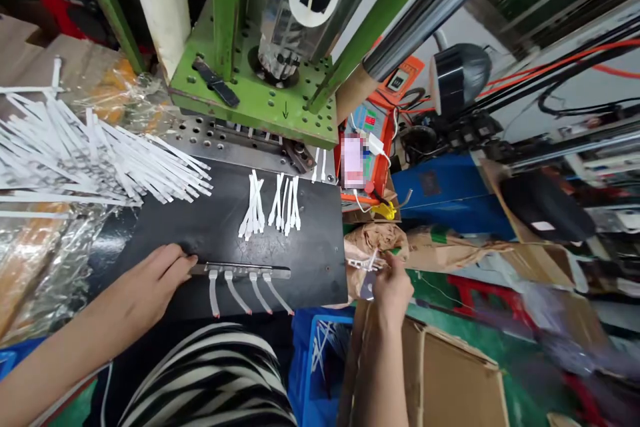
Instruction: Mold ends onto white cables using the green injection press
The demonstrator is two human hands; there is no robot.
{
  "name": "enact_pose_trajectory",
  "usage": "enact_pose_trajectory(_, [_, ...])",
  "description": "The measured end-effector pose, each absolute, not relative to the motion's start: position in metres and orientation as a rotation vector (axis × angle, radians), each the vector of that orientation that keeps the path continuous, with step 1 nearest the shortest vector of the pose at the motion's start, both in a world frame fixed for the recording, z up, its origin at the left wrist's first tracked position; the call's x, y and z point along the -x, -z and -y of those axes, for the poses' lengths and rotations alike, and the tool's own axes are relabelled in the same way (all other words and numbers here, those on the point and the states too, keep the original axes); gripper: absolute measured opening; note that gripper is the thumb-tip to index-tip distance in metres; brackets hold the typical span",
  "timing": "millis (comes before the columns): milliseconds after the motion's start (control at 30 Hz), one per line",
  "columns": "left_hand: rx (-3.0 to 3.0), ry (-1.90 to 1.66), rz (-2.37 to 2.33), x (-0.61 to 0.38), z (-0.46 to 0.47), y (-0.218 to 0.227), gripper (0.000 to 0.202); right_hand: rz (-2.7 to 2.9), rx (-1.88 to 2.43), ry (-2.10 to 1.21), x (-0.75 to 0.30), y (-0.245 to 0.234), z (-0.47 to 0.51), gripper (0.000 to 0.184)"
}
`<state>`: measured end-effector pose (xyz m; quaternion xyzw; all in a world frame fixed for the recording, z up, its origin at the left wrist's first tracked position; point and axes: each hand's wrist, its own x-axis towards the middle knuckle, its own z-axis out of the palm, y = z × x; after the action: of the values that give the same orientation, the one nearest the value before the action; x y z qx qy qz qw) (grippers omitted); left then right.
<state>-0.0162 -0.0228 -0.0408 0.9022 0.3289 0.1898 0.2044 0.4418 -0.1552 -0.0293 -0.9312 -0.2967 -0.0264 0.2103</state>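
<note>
My left hand rests on the black work plate, fingertips touching the left end of a metal jig bar that holds several short white cables with red tips. My right hand is off the plate's right edge, fingers pinched on a white plastic piece above a brown paper bag. Two small bunches of white cable pieces lie in the middle of the plate.
A green press machine stands behind the plate. A big pile of white strips lies at the left. A blue crate with white scraps and a cardboard box sit below right. Cables and a control box are at the right.
</note>
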Motion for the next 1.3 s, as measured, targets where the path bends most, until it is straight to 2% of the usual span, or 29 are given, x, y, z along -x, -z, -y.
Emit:
enact_pose_trajectory(67, [-2.504,-0.549,-0.943,0.016,0.025,0.036,0.024,0.946,2.674,0.139,-0.442,0.031,0.168,0.046])
enact_pose_trajectory(167, [-2.489,-0.666,-0.899,0.007,0.026,0.022,0.03,1.382,2.415,0.156,-0.403,0.024,0.159,0.038])
enact_pose_trajectory(233, [-2.426,-0.776,-0.742,-0.005,0.025,0.014,0.039,1.682,1.993,-0.11,-0.359,0.015,0.142,0.03])
enact_pose_trajectory(300, [-2.337,-0.855,-0.55,-0.019,0.023,0.011,0.044,1.833,1.552,-0.408,-0.311,0.01,0.124,0.035])
enact_pose_trajectory(367, [-2.288,-0.935,-0.445,-0.03,0.022,0.012,0.041,1.833,1.282,-0.523,-0.271,0.008,0.112,0.04])
enact_pose_trajectory(433, [-2.262,-0.994,-0.464,-0.036,0.022,0.012,0.032,1.733,1.212,-0.529,-0.25,0.006,0.105,0.035])
enact_pose_trajectory(533, [-2.105,-0.966,-0.622,-0.041,0.021,0.003,0.018,1.561,1.348,-0.571,-0.263,-0.001,0.096,0.022])
enact_pose_trajectory(600, [-1.955,-0.87,-0.811,-0.049,0.013,-0.005,0.024,1.493,1.543,-0.625,-0.294,-0.004,0.082,0.015])
enact_pose_trajectory(700, [-1.865,-0.585,-1.129,-0.07,-0.011,-0.01,0.038,1.473,1.8,-0.74,-0.346,-0.001,0.05,0.03])
enact_pose_trajectory(833, [-1.95,-0.429,-1.265,-0.097,-0.048,-0.003,0.032,1.593,2.022,-0.695,-0.375,0.01,0.013,0.043])
enact_pose_trajectory(933, [-2.083,-0.434,-1.29,-0.098,-0.058,0.002,0.022,1.743,2.12,-0.553,-0.36,0.015,-0.002,0.047])
enact_pose_trajectory(1033, [-2.317,-0.38,-1.25,-0.071,-0.058,0.0,0.011,1.941,2.102,-0.482,-0.33,0.011,-0.013,0.04])
enact_pose_trajectory(1200, [-2.719,-0.322,-1.21,-0.002,-0.077,-0.007,0.021,2.178,2.188,-0.315,-0.283,-0.016,-0.04,0.033])
enact_pose_trajectory(1300, [-2.899,-0.324,-1.079,0.019,-0.093,-0.002,0.024,2.368,2.02,-0.284,-0.247,-0.03,-0.068,0.03])
